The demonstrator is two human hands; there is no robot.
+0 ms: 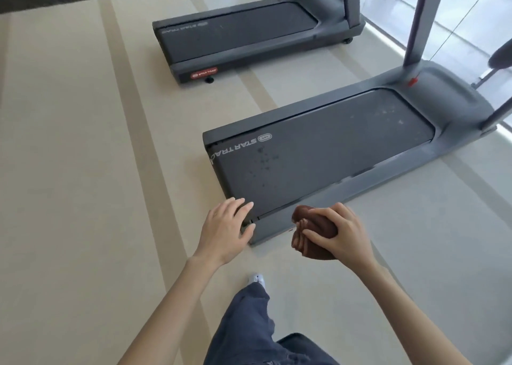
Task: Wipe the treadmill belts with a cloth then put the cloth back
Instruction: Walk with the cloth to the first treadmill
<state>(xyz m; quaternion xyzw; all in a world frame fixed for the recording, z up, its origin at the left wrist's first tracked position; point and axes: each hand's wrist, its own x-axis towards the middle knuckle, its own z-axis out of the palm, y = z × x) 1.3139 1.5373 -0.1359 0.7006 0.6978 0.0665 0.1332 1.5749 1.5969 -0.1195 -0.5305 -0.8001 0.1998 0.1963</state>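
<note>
— Where is the cloth (310, 237)?

— In the right hand (340, 234), bunched into a brown wad with fingers and thumb clamped round it. It hangs over the rear end cap (273, 226) of the nearer treadmill and is not on the near belt (327, 154) yet, as far as I can see.

— And the other hand?

— The left hand (225, 228) is empty, fingers spread and relaxed over the rear left corner of that deck. Whether it touches the frame, I cannot tell.

— So no wiping yet?

— I'd say it is about to start. The belt shows dark spots (263, 159) near the printed logo and pale specks (388, 115) up toward the motor hood, so both ends need attention.

— How would you go about it?

— Open the wad out first, I think, because a tight ball meets the belt with only a small face. Flatten it under the palm, start at the rear edge, and work in overlapping strokes across the width toward the hood. Press harder on the spots. The free hand could brace on the side rail, off the belt, since the belt may roll under a push.

— And then?

— The far belt (238, 32) gets the same before the cloth goes back. Where it goes back, I can't see.
</note>
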